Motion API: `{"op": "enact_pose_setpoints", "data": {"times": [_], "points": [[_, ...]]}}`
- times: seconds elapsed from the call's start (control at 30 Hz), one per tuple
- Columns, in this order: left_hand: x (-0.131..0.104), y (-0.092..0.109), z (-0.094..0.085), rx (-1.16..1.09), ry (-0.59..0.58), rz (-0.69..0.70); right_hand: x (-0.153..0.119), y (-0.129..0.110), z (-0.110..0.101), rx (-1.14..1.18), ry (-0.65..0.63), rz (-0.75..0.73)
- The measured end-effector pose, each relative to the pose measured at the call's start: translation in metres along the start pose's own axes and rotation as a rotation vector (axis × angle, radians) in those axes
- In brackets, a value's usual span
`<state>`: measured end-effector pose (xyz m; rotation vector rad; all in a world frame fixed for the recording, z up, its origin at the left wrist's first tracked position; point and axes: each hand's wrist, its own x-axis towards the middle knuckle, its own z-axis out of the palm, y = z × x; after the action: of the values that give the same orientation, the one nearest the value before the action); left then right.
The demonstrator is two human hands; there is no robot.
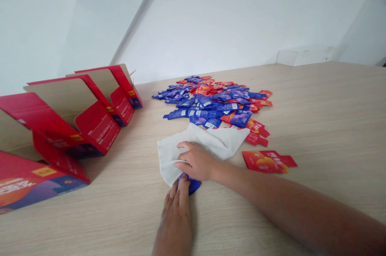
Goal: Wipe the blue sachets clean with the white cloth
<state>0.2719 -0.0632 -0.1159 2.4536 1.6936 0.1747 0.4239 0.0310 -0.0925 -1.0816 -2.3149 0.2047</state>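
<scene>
the blue packet (194,187), beneath the unclenched, flat-fingered left grip (177,207), is best pinned steady while the cloth (224,141) is pressed evenly under the right grip (197,162), whose hold cannot be told.

Both hands (200,162) are bare, and so is the right forearm (271,196).

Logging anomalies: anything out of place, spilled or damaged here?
Only mildly: one red packet lies by itself to the right of the white cloth, apart from the mixed pile of packets. No spill or damage shows, though packets in the pile overlap, so small tears can't be ruled out.
</scene>
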Motion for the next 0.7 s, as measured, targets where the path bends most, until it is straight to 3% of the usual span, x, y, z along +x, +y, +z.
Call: {"op": "enact_pose_setpoints", "data": {"times": [0.57, 0.7], "points": [[-0.0013, -0.0034, 0.0044, -0.028, 0.083, 0.036, -0.0010, 0.0000, 0.0000, 0.017, -0.011, -0.019], [-0.0013, -0.0027, 0.0028, -0.016, 0.053, 0.038, 0.0000, -0.0004, -0.0011, 0.020, -0.024, -0.026]]}}
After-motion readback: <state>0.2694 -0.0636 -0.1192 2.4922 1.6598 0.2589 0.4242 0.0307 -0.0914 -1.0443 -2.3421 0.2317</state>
